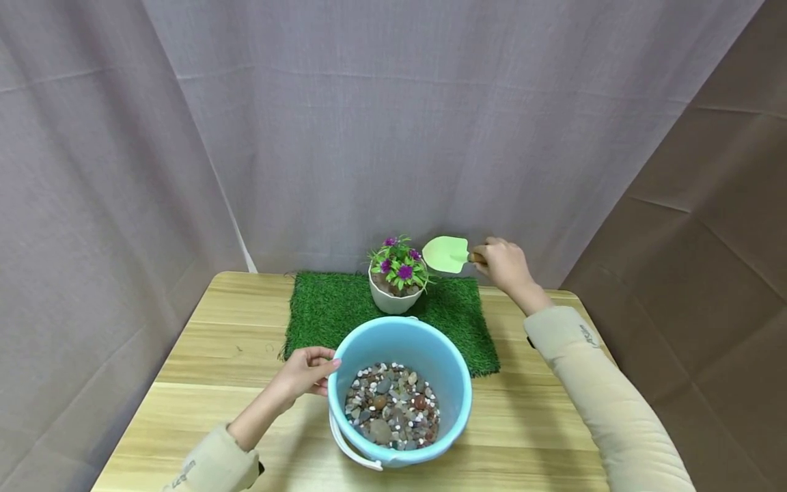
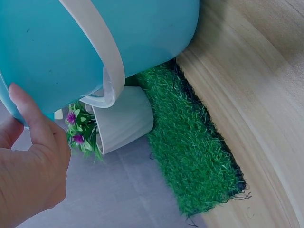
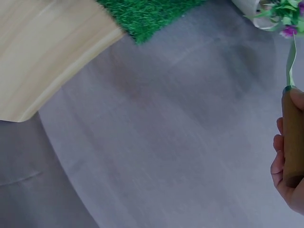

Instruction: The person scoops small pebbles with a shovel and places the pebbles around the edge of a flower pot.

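Note:
My left hand (image 1: 301, 374) pinches the left rim of a light blue bucket (image 1: 453, 383), its thumb over the edge and the fingers against the outside. Mixed pebbles (image 1: 393, 411) cover the bucket's bottom. The bucket's white handle (image 2: 102, 40) hangs down on the near left side. Off to the right and higher, my right hand (image 1: 505, 265) grips the wooden handle (image 3: 293, 137) of a small garden trowel. Its pale green blade (image 1: 445, 254) points left, just beside a white flowerpot (image 1: 395, 302). Purple flowers (image 1: 404, 271) and green leaves rise from the pot, with stones around them.
Under the pot lies a rectangle of artificial grass (image 1: 338, 306), partly hidden by the bucket. The wooden table (image 1: 215, 348) extends to both sides. Grey curtain (image 1: 369, 137) hangs behind the table, and brown cloth (image 1: 701, 273) is at the right.

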The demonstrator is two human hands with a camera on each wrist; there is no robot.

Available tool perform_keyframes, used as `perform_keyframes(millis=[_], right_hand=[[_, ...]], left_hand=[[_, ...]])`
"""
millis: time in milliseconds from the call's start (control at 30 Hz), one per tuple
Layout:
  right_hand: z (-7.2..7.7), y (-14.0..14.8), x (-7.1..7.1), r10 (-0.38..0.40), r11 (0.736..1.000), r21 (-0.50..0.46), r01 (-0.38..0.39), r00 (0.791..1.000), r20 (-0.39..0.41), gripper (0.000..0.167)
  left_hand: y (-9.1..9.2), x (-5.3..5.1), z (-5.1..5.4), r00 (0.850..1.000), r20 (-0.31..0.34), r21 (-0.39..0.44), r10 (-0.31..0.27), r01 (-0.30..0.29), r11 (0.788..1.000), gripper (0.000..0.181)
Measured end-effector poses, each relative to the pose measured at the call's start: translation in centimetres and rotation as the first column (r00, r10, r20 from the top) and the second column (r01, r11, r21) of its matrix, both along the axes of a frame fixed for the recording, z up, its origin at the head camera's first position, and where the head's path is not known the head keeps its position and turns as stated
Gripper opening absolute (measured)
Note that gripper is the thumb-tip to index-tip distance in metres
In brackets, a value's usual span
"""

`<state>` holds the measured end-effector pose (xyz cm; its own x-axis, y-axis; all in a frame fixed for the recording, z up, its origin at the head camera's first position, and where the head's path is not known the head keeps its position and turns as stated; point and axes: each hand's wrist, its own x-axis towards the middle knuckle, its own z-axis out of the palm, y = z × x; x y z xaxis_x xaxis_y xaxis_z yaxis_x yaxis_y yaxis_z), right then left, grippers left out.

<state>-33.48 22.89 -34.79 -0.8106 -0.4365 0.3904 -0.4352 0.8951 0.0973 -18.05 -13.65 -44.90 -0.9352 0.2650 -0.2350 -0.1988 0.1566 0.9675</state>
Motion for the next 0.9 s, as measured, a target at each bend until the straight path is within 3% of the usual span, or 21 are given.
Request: perform_keyframes(millis=[267,500,633,767,900], right_hand=[[1.0,-1.0,2.3,0.099,0.994,-0.046,-0.101,0.994,-0.035,0.022],[1.3,-2.5,4.6,0.221,0.972,-0.071,-0.226,0.973,-0.075,0.022],[1.3,-3.3,6.2,0.299,0.952,-0.044,-0.303,0.951,-0.077,0.023],[1.1,-4.1,7.7,0.393,0.919,-0.003,-0.394,0.917,-0.075,0.021],[0.8,-4.9,9.1,0.458,0.888,0.035,-0.458,0.889,0.0,0.016]], left_hand=[[0.1,-0.2,0.0,1.0,0.007,0.007,0.009,-0.009,1.0,0.042],[0.2,-0.1,-0.3,0.999,0.036,0.011,0.038,-0.039,0.999,0.043],[0.0,-0.2,-0.3,1.0,0.024,0.016,0.02,-0.021,1.0,0.044],[-0.1,-0.3,-0.2,1.0,0.016,0.015,0.006,-0.006,1.0,0.044],[-0.1,-0.4,0.0,1.0,0.019,0.013,-0.003,0.003,1.0,0.044]])
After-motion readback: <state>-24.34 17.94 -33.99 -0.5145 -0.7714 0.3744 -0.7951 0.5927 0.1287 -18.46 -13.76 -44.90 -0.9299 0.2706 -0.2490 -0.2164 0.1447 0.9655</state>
